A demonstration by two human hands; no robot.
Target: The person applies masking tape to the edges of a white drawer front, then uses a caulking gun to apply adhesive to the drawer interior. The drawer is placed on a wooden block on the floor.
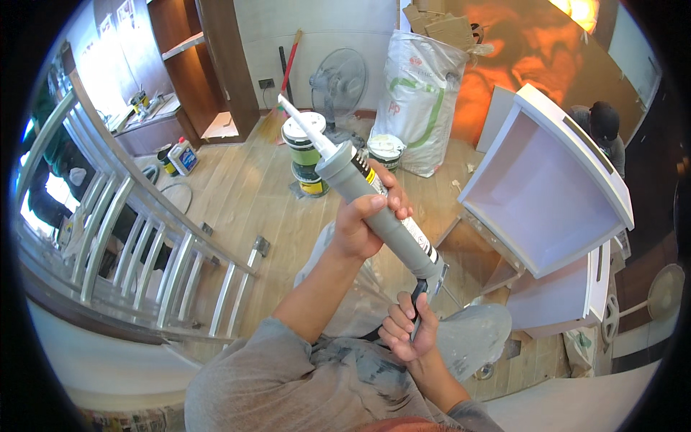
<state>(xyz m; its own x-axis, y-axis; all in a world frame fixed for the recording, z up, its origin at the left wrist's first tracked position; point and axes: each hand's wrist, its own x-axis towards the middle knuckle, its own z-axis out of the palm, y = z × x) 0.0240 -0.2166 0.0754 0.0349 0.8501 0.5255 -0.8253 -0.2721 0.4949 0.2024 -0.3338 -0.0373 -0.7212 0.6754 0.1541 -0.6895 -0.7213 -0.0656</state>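
Observation:
A grey sealant cartridge (349,176) with a black, yellow and white label sits in a caulking gun (435,276). Its white tapered nozzle (306,131) points up and to the left. My left hand (366,225) is wrapped round the middle of the cartridge. Lower down, my right hand (407,330) is closed round the gun's black handle, below the rear of the cartridge. The whole gun is held tilted in front of my body, over my lap. Nothing touches the nozzle tip. My fingers partly cover the label.
An aluminium ladder (180,277) stands at the left. White drawers (551,180) are stacked at the right, with a person in a dark cap (603,121) behind them. Ahead are paint buckets (306,155), a fan (338,83), a large white sack (421,101) and a broom (288,72).

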